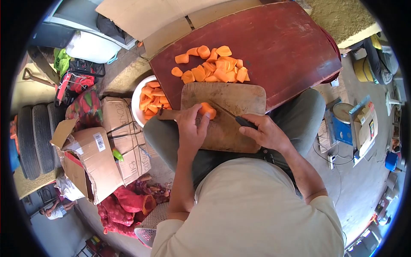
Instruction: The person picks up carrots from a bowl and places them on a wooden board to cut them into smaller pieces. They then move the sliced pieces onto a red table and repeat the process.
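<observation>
A thick chunk of carrot (207, 111) rests on the wooden cutting board (235, 139), gripped between the thumb and fingers of my left hand (191, 128). My right hand (266, 132) is wrapped around the black handle of a knife (245, 121). The blade points up and left across the board, its edge close beside the carrot. The board lies over my lap against the red table (282, 55), and its handle (168, 114) sticks out left behind my left wrist. Just beyond the board, cut carrot pieces (220, 68) are heaped on the table.
A white bowl (136, 103) of carrot pieces stands left of the table. Cardboard boxes (96, 158), red mesh sacks (124, 210) and a perforated basket (152, 225) sit on the left. Tyres (32, 141) lean farther off. On the right stands a blue container (342, 128).
</observation>
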The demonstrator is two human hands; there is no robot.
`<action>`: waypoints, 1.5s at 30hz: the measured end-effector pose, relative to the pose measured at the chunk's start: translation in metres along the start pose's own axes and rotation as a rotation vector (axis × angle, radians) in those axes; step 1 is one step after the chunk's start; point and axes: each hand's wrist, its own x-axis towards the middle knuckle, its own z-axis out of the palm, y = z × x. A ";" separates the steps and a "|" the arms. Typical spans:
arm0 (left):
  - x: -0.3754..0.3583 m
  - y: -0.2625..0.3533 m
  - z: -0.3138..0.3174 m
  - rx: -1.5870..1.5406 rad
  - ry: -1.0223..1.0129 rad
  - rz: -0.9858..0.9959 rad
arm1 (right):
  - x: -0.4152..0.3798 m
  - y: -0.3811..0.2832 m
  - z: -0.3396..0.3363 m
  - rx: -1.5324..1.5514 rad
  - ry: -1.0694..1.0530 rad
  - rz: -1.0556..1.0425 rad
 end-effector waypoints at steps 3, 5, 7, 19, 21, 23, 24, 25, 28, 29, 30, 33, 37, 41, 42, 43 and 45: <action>-0.004 -0.014 0.002 0.114 0.097 -0.004 | -0.001 -0.005 0.005 0.017 -0.037 0.029; -0.010 -0.026 0.007 -0.006 0.132 -0.097 | -0.001 -0.018 0.006 0.021 -0.036 0.047; -0.010 -0.021 0.004 -0.124 0.143 -0.166 | 0.000 -0.027 0.005 0.018 -0.042 0.072; -0.026 -0.004 0.018 0.055 0.128 0.025 | 0.002 -0.028 0.004 -0.037 -0.070 -0.061; -0.033 -0.008 0.020 0.100 0.148 0.070 | -0.005 -0.031 0.005 -0.038 -0.056 -0.073; -0.036 -0.012 0.021 0.136 0.152 0.109 | -0.012 -0.033 0.009 -0.037 -0.019 -0.122; -0.033 -0.011 0.019 0.153 0.148 0.125 | -0.013 -0.036 0.009 -0.047 -0.024 -0.116; -0.029 -0.009 0.017 0.172 0.147 0.143 | -0.013 -0.040 0.009 -0.058 -0.029 -0.113; -0.013 -0.006 0.020 0.129 0.238 0.204 | -0.007 -0.039 0.006 -0.095 -0.057 -0.097; -0.012 -0.007 0.022 0.102 0.216 0.202 | -0.005 -0.037 0.004 -0.108 -0.067 -0.088; -0.012 -0.009 0.022 0.074 0.191 0.200 | -0.003 -0.037 0.002 -0.107 -0.084 -0.085; -0.014 -0.002 0.020 0.089 0.139 0.206 | 0.001 -0.040 0.001 -0.113 -0.098 -0.090; -0.020 0.002 0.017 0.110 0.131 0.227 | -0.013 -0.051 0.004 -0.155 -0.118 -0.047; -0.023 0.004 0.013 0.101 0.104 0.223 | -0.021 -0.057 0.000 -0.203 -0.119 -0.088; -0.024 0.002 0.014 0.098 0.115 0.227 | -0.023 -0.054 -0.001 -0.209 -0.117 -0.089; -0.024 0.000 0.015 0.095 0.126 0.231 | -0.025 -0.052 -0.002 -0.214 -0.115 -0.090; -0.025 -0.004 0.016 0.095 0.132 0.239 | -0.026 -0.050 -0.002 -0.214 -0.112 -0.095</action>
